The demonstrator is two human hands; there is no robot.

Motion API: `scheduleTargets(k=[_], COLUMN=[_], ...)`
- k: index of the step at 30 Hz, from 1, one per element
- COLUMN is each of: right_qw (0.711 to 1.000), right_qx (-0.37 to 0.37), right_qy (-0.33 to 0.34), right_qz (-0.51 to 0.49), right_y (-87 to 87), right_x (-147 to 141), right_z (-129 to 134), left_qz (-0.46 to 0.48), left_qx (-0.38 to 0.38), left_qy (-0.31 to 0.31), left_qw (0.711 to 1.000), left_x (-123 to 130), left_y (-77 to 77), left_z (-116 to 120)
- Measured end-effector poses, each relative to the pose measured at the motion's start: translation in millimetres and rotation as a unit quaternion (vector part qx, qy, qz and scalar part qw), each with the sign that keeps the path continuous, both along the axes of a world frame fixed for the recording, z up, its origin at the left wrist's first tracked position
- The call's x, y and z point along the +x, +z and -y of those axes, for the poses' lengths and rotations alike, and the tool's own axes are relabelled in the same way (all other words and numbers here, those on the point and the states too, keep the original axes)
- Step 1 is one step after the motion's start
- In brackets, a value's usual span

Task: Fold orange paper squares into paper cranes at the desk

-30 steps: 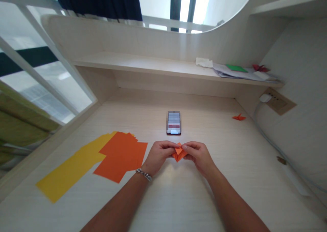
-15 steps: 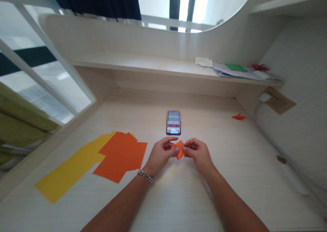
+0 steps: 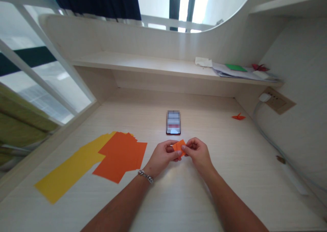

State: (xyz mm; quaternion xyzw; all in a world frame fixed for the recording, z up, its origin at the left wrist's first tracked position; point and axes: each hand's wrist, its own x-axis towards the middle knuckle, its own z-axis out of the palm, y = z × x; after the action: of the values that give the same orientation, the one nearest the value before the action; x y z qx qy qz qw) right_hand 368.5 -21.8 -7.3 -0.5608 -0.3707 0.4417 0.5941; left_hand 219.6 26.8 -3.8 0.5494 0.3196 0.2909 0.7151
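A small folded piece of orange paper point(image 3: 179, 144) is held between both hands, just above the desk in front of the phone. My left hand point(image 3: 165, 153) grips its left and lower side, with the thumb lying across the front. On the right edge, my right hand point(image 3: 197, 151) pinches the paper between thumb and fingers. Part of the paper is hidden behind the thumbs. The phone point(image 3: 173, 122) lies flat on the desk beyond the hands, its screen lit and blurred out.
Spread orange sheets point(image 3: 125, 157) overlap yellow sheets point(image 3: 68, 172) on the left. An orange folded paper bird point(image 3: 238, 117) sits at the back right, near a cable point(image 3: 265, 133) plugged into a wall socket point(image 3: 281, 101). Papers point(image 3: 242, 73) lie on the shelf point(image 3: 143, 64).
The folded orange paper has turned in the hands, from a diamond shape to a squarer outline. My left fingers have moved beneath it, and its thumb has slid a little to the right.
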Motion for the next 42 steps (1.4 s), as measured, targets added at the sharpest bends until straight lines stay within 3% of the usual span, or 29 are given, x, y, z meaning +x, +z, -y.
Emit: scheduleTargets(k=[6,13,17,22,32,38,42], right_qw=[1.000,0.999,0.999,0.998,0.999,0.998,0.997], right_qx=[0.013,0.010,-0.004,-0.010,0.023,-0.014,-0.028], right_qy=[-0.023,0.032,0.018,0.053,-0.019,0.005,0.043], right_qz=[0.008,-0.026,-0.035,-0.029,-0.023,-0.057,-0.057], right_y=[-3.6,-0.5,1.8,-0.7,-4.4,-3.6,-3.9], right_x=[0,0,0,-1,0,2,6], right_z=[-1,0,0,1,-3,-4,-3], left_qz=[0.005,-0.031,-0.050,-0.071,-0.091,-0.118,-0.114], left_qx=[0.000,0.014,0.019,0.032,0.067,0.105,0.122], left_qy=[-0.022,-0.009,0.004,-0.028,-0.061,-0.066,-0.025], left_qw=[1.000,0.999,0.999,0.997,0.992,0.985,0.986], left_x=[0,1,3,1,7,7,5], left_y=[-0.4,-0.1,-4.8,-9.7,-9.3,-11.5,-6.7], left_z=[-1,1,3,1,5,5,2])
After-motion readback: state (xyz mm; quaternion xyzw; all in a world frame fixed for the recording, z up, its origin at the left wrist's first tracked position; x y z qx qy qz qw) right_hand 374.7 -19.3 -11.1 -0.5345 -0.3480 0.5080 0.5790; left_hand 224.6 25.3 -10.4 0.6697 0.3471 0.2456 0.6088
